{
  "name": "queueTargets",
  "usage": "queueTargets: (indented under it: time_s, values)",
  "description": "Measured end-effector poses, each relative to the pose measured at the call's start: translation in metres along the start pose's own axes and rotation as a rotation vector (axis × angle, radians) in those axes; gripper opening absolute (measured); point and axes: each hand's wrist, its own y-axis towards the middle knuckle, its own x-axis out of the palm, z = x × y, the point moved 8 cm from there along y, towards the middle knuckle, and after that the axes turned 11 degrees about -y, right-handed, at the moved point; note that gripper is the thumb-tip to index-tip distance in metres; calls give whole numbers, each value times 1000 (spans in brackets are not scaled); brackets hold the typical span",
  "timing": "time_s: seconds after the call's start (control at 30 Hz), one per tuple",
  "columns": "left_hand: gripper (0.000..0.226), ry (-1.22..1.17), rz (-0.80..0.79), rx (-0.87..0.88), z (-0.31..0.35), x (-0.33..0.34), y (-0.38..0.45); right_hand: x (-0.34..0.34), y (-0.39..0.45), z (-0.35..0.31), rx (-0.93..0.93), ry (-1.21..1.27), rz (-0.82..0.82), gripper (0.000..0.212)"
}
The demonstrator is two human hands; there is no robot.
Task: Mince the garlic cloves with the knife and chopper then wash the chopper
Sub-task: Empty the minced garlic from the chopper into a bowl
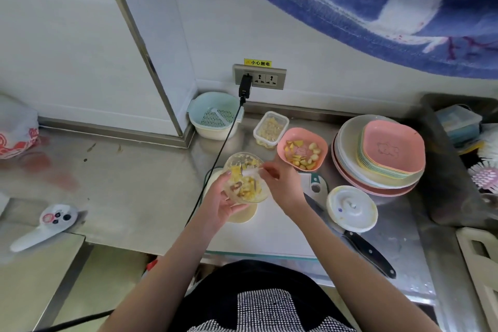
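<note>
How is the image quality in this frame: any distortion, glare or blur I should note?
Head view: strong wide-angle bending of the wall edges and blue cloth; soft glare on the steel counter; the right hand at the chopper bowl is slightly blurred; lighting even, shadows faint.

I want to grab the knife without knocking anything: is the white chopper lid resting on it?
Touching. In the head view the white chopper lid overlaps the knife, its rim lying across the blade, with the black handle sticking out below.
</note>
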Motion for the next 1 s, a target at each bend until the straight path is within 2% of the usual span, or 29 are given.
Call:
queueTargets:
  time_s: [0.13, 0.3, 0.5, 0.77, 0.87, 0.9, 0.97, 1.0]
  values:
    - [24, -17, -11, 8, 4, 1, -3, 15, 1, 17, 312, 399, -168, 21]
    - [26, -30, -19, 12, 9, 2, -5, 22, 2, 26, 457, 468, -176, 23]
    - [24, -46, -23, 10, 10, 2, -2, 16, 0, 38, 475, 383, -171, 26]
    - [21, -61, -2, 4, 13, 2, -1, 18, 2, 53, 536, 553, -146, 21]
    - [31, -26, 0, -5, 12, 1, 1, 13, 3, 52, 494, 422, -120, 22]
    - [33, -9, 3, -6, 12, 1, 2, 13, 4, 49, 475, 453, -109, 22]
    - [31, -1, 10, -10, 10, 0, 3, 11, 8, 40, 397, 478, -93, 19]
    - [28, -2, 10, -12, 10, 0, 4, 8, 10, 36, 341, 416, -79, 17]
